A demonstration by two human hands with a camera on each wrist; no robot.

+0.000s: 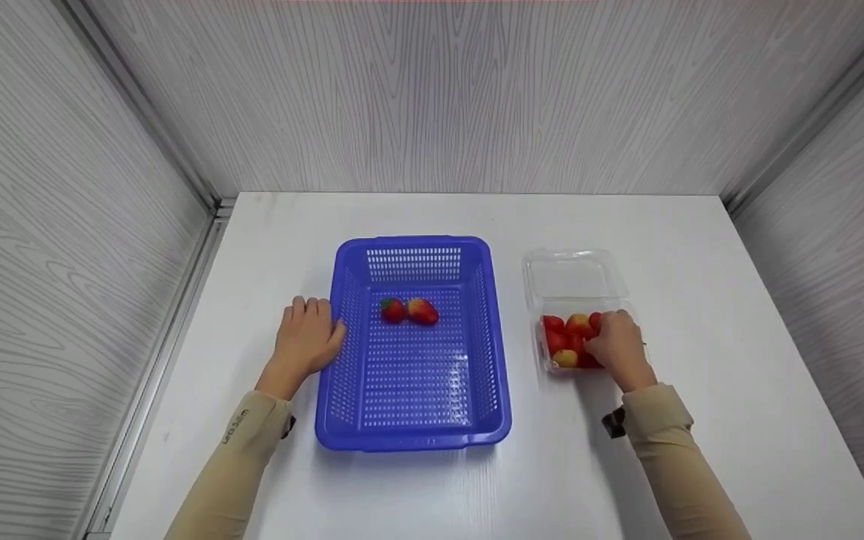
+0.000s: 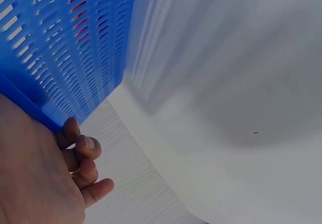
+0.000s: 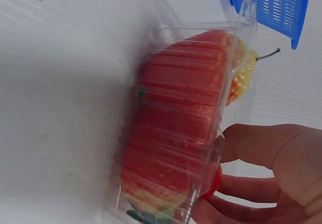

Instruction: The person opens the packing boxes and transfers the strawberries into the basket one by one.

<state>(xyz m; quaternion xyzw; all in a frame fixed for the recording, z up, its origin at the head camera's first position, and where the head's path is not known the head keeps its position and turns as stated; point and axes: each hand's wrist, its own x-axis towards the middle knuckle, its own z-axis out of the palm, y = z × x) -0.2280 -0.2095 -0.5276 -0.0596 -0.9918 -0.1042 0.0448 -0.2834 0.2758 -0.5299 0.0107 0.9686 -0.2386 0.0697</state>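
A blue perforated plastic basket [image 1: 413,442] stands on the table with two strawberries [image 1: 423,312] lying side by side in it. At its left rim my left hand [image 1: 304,337] holds on, fingers curled at the edge in the left wrist view. To the basket's right is a clear plastic box [image 3: 151,43] packed with red and yellowish fruit [image 1: 556,342]. My right hand [image 1: 618,346] reaches into it from the right, thumb and fingers pinching a red strawberry [image 3: 215,181]. The fingertips are partly hidden behind the box wall in the right wrist view.
The box's clear lid [image 1: 574,275] lies folded back on the white table [image 1: 709,315], away from me. Wood-patterned panels [image 1: 432,97] enclose the table at the back and both sides. One yellow fruit [image 3: 245,78] with a thin stem shows above the box rim.
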